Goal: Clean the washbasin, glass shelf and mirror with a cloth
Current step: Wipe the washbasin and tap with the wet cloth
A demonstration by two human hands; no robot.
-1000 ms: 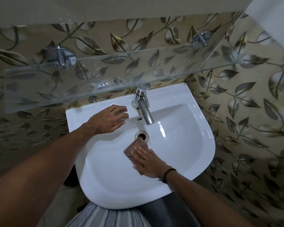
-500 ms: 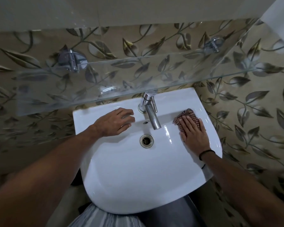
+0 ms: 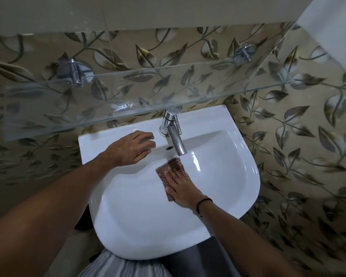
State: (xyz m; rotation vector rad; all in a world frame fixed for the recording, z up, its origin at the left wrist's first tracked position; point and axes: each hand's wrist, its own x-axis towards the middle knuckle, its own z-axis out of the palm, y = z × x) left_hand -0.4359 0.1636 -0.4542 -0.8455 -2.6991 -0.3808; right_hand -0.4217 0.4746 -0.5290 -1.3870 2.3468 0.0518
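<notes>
Friend: Hands first, starting with the left. What is it doing?

Me: My left hand point(image 3: 132, 149) rests on the rim of the washbasin point(image 3: 246, 168), fingers loosely spread, holding nothing. It has not shifted in the last second, so I take it to be propping me. Just past its fingertips stands the tap point(image 3: 173, 134), and beyond its knuckles hangs the glass shelf point(image 3: 128, 100).

Friend: And the cloth?

Me: The cloth point(image 3: 171, 169) lies flat under my right hand point(image 3: 181, 188), down in the bowl, just below the spout. My fingers are straight and close together, pressing it onto the porcelain. Half a second ago that hand had it up on the rim, right of the tap. Now it is back in the middle, over where the drain was showing.

Friend: What does that tell you?

Me: I judge that I am sweeping back and forth, so the basin is mid-wipe. The shelf shows streaks and probably still needs doing. The mirror I cannot make out from here.
</notes>
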